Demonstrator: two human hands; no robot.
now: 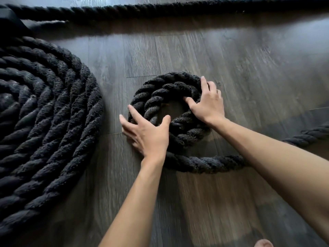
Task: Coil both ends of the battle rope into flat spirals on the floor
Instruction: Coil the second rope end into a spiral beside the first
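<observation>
A thick black twisted battle rope lies on the dark wood floor. At the left a large flat spiral (41,111) of several turns lies finished-looking and wide. In the middle sits a small coil (167,93) of about two turns with a hole at its centre. My left hand (146,132) clasps the coil's near-left side, thumb inside the hole, fingers spread outside. My right hand (206,102) holds the coil's right side, thumb inside, fingers over the outer turn. The loose rope tail (204,163) runs from under the coil off to the right.
A straight stretch of the same rope (160,11) crosses the floor along the top of the view. The floor (249,65) shows bare planks between the ropes. A toe (263,244) shows at the bottom edge.
</observation>
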